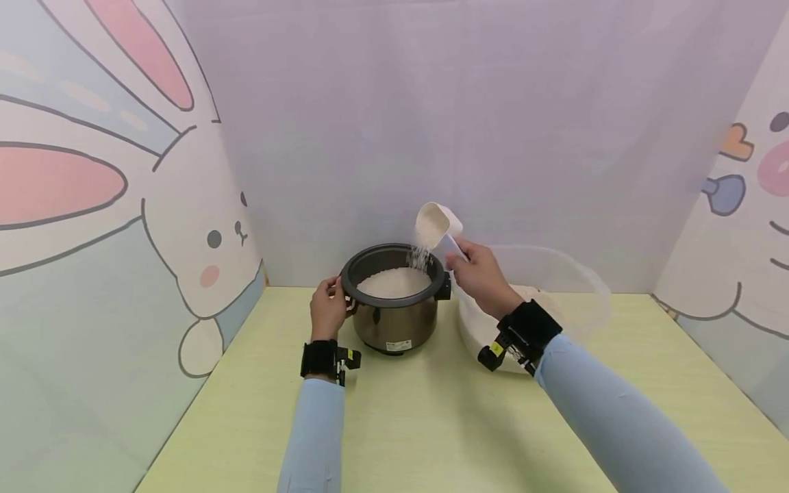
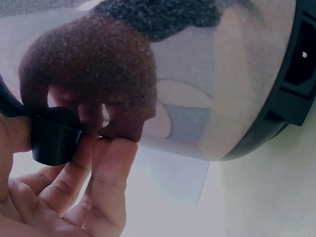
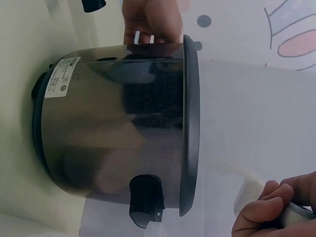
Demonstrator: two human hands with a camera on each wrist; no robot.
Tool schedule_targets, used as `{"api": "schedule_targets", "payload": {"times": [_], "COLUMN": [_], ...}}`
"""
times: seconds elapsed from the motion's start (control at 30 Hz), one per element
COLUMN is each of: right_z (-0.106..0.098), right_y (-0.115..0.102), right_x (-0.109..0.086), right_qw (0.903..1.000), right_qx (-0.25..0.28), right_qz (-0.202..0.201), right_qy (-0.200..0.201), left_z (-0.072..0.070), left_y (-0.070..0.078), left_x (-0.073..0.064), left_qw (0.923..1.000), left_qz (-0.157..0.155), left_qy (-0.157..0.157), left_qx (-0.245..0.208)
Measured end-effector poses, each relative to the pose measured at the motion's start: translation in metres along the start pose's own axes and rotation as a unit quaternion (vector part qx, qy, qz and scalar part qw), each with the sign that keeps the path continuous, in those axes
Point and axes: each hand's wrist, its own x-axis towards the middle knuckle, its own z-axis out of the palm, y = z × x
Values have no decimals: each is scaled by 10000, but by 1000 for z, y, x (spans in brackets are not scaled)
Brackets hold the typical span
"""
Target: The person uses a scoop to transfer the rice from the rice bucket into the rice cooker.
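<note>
Holding scoop (image 1: 452, 222) tilted, right hand (image 1: 486, 279) raised, left hand (image 1: 327, 311) pinching cooker handle (image 2: 55, 140)

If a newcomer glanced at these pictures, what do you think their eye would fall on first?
Probably the white scoop, tilted in the right hand over the dark pot, with white grains spilling into it. The left hand grips the pot's black side handle. Next might come the big cartoon rabbit on the left wall.
</note>
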Motion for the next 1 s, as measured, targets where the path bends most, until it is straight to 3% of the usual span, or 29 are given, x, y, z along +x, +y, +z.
{"api": "schedule_targets", "payload": {"times": [0.2,0.53,1.0], "right_z": [3,8,24], "right_y": [1,1,4], "right_x": [3,2,8], "right_qw": [9987,9970,9829], "right_qx": [-431,-727,-1532], "right_qz": [-258,-256,-1008], "right_qy": [42,15,-145], "left_z": [0,0,-2], "left_y": [0,-1,0], "left_x": [1,1,1], "left_qw": [10000,10000,10000], "left_qz": [-12,36,-8], "left_qy": [6,-6,-24], "left_qx": [-26,3,34]}}
